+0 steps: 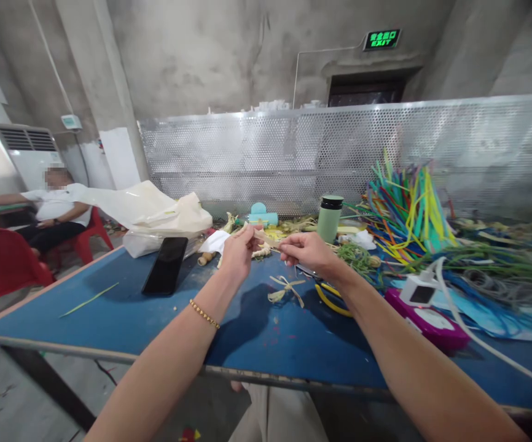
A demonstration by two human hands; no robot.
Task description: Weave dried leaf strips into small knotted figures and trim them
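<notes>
Above the middle of the blue table (pixel 155 331), my left hand (pixel 239 250) is closed in a pinch on a pale, flat plant-fibre strip (pixel 269 240). The strip stretches across to my right hand (pixel 307 252), whose thumb and fingertips are pressed together on its other end. Below the hands lies a small knotted piece of pale strips (pixel 286 288), with loose ends sticking out. Yellow-handled scissors (pixel 333 301) rest under my right forearm, which partly covers them.
A black phone (pixel 165 266) and white plastic bags (pixel 155 215) lie left. Behind my hands stands a green bottle (pixel 329 220). Colourful strips (pixel 413 209), a white charger (pixel 418 290) and a magenta power box (pixel 432 319) occupy the right. A person (pixel 56 202) sits far left.
</notes>
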